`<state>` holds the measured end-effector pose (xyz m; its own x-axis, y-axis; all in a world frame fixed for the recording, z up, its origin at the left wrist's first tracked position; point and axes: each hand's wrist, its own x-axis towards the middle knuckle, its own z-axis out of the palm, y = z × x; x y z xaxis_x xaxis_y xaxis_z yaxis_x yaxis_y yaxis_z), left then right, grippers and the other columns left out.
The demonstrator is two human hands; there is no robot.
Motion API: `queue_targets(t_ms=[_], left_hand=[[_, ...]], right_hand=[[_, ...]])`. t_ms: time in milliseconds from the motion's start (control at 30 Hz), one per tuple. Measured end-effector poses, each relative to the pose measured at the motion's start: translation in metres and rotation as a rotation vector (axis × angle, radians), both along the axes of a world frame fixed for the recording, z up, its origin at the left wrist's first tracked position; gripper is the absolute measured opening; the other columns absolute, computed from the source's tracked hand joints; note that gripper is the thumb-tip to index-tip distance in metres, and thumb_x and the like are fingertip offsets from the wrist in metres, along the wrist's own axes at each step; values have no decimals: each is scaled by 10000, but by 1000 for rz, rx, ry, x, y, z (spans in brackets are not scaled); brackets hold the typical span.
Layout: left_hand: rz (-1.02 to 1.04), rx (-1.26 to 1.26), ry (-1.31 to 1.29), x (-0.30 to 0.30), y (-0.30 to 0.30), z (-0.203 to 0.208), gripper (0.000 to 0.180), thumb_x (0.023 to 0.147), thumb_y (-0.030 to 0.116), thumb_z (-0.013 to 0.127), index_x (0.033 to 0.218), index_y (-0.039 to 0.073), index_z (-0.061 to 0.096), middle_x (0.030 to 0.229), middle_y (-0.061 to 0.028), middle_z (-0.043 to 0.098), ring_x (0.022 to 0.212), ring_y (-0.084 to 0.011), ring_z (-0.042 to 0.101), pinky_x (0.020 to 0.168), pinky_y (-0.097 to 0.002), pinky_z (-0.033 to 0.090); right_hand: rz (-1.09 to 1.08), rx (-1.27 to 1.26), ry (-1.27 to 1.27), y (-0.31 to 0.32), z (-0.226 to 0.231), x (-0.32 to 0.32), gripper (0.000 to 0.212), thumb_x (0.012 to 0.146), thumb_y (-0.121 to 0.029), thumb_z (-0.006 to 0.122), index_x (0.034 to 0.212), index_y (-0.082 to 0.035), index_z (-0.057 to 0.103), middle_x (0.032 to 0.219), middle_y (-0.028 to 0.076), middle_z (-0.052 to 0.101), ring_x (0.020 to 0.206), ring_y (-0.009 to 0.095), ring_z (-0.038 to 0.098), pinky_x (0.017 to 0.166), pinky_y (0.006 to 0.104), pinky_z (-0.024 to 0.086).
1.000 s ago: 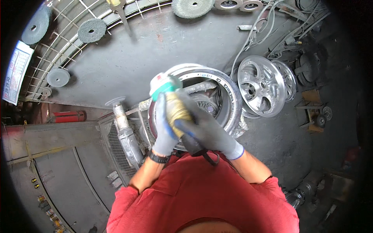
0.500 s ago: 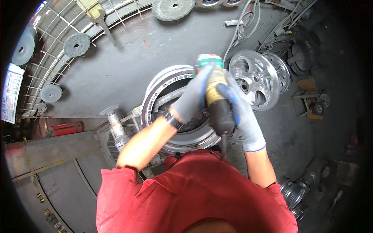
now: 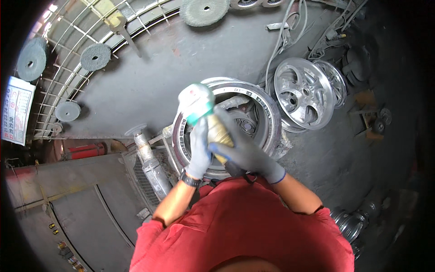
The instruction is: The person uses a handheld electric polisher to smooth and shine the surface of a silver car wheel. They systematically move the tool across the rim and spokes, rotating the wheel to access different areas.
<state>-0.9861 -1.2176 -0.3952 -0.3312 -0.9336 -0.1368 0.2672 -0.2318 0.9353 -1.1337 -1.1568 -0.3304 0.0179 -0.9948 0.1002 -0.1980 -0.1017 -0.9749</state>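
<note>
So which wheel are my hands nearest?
The broad-lipped rim behind your left hand and right hand; the spoked wheel and others sit farther right.

On the grey workshop floor (image 3: 317, 156), right of the wheel rim (image 3: 273, 119) in front of me, a silver spoked alloy wheel (image 3: 304, 92) stands tilted, a second wheel (image 3: 339, 83) just behind it; more metal rims (image 3: 350, 225) lie farther right of the wheel rim, on my side. Beyond and left of it, a wire grid (image 3: 63, 81) carries grey abrasive discs (image 3: 95, 57).
</note>
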Motion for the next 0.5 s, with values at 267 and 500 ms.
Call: queue_targets(t_ms=[267, 500], left_hand=[[53, 249, 289, -3, 17, -22, 598, 1089, 517, 527, 1413, 15, 536, 1220, -117, 675, 1063, -209, 694, 944, -397, 574], [-545, -289, -172, -90, -29, -16, 466, 1110, 369, 523, 1353, -9, 646, 1179, -109, 725, 1062, -158, 671, 937, -361, 532]], right_hand=[[22, 157, -57, 12, 2, -1, 821, 975, -159, 684, 1657, 12, 260, 1602, 266, 453, 1511, 317, 431, 1238, 409, 333], [-481, 125, -165, 33, -17, -39, 639, 1055, -198, 617, 1604, -14, 347, 1415, 142, 596, 1261, 253, 633, 1034, 344, 530]])
